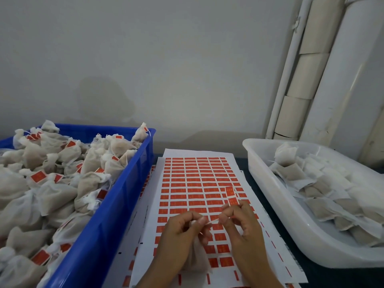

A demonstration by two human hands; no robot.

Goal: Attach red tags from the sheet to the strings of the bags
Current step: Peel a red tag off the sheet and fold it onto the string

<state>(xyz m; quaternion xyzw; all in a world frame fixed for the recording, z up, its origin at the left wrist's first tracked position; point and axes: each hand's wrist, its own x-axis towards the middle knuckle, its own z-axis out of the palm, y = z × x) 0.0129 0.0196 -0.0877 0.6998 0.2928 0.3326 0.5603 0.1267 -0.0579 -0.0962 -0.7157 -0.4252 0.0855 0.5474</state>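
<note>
Wall: a plain pale grey painted wall (166, 59) fills the upper half, with a soft dark shadow low on its left.
Right corner: tall white cylindrical pipes (340, 84) lean there, and beside them runs a stacked column of beige cardboard rolls (307, 80).
Work surface: a dark tabletop (257, 183) shows in narrow strips below.
Light: even and dim, hazy, with faint sheen on the pipes.
</note>
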